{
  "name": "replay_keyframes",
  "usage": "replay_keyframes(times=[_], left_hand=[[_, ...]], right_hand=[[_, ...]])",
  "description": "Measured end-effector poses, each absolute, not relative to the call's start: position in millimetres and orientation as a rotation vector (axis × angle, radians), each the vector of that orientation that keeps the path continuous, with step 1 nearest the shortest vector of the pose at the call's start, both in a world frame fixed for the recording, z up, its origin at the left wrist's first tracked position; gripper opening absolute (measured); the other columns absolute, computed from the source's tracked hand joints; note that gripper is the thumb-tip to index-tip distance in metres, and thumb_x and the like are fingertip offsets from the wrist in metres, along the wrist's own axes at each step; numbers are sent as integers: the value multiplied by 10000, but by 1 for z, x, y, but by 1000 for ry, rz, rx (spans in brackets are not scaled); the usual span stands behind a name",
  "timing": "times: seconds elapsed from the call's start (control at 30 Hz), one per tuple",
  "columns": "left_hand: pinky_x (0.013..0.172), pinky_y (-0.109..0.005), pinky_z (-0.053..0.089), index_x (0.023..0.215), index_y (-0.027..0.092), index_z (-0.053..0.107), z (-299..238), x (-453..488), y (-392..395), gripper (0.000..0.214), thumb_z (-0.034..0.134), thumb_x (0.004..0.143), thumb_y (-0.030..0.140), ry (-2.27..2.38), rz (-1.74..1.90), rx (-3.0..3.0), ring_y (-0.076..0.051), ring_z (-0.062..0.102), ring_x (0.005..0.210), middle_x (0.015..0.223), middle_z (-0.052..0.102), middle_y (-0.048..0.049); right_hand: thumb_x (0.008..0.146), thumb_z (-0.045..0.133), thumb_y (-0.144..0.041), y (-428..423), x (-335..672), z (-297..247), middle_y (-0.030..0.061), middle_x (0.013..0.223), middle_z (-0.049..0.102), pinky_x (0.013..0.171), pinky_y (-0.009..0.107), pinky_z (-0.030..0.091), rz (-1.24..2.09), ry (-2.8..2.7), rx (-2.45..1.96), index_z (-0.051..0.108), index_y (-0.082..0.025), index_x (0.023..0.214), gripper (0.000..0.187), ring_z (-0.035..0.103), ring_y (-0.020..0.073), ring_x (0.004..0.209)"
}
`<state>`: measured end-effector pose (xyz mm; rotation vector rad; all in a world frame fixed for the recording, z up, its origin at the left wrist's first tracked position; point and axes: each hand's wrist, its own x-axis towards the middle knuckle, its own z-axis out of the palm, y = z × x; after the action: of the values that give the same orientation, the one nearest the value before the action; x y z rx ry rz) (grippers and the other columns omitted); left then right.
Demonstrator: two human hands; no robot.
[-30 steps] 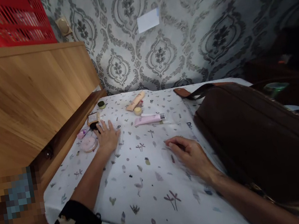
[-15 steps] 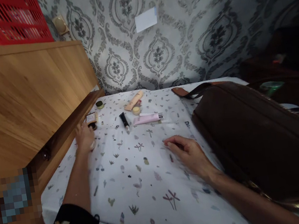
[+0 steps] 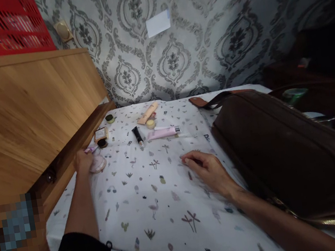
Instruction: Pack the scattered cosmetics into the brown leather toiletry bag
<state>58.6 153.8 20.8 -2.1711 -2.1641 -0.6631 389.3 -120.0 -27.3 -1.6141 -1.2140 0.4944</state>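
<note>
No text could be read with certainty; the small print on the pink tube (image 3: 162,133) and the peach tube (image 3: 146,114) was not legible.

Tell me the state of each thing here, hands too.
Left hand, at purple item, grip unclear
Right hand, fingers curled
Pink tube, lying flat, capped
Black tube, lying down
Peach tube, lying down
Small jar, upright, lidded
Brown bag, open or shut unclear
</note>
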Motion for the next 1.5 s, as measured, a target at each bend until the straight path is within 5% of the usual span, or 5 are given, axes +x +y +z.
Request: replay_keyframes(times=[0.2, 0.5, 0.8, 1.13, 1.5], left_hand=[[995, -461, 469, 1253, 169, 575, 41, 87, 123, 364, 430, 963, 337, -1793, -1008, -2048, -329, 578, 1156, 1257, 511, -169], [861, -321, 516, 1065, 191, 688, 16, 143, 104, 311, 522, 933, 418, -1216, -777, -2920, -215, 627, 912, 981, 639, -63], [1214, -505, 254, 1507, 87, 362, -11, 150, 131, 564, 354, 1004, 341, -1323, -677, -2646, -325, 249, 1521, 1612, 317, -217], [1005, -433, 458, 1063, 180, 689, 4, 160, 119, 443, 319, 1017, 421, -1175, -433, -2729, -301, 620, 1090, 1076, 696, -146], [1172, -493, 338, 1448, 135, 449, -32, 172, 140, 565, 221, 1004, 400, -1209, -454, -2822, -296, 351, 1483, 1563, 444, -146]], right_hand=[[863, 538, -403, -121, 389, -24, 54, 819, 747, 663, 325, 469, 478, -1237, -1607, 737, -199, 880, 285, 645, 207, 728], [868, 543, -380, -120, 388, -27, 52, 839, 752, 712, 335, 495, 488, -1221, -1601, 735, -200, 891, 264, 664, 209, 766], [860, 532, -344, -120, 388, -27, 49, 839, 755, 718, 324, 505, 469, -1245, -1588, 736, -205, 872, 247, 675, 206, 776], [863, 523, -301, -120, 387, -27, 47, 823, 752, 722, 312, 510, 473, -1244, -1574, 737, -193, 883, 241, 683, 199, 775], [868, 544, -187, -123, 380, -22, 30, 804, 725, 690, 252, 471, 508, -1199, -1620, 732, -174, 877, 189, 630, 151, 713]])
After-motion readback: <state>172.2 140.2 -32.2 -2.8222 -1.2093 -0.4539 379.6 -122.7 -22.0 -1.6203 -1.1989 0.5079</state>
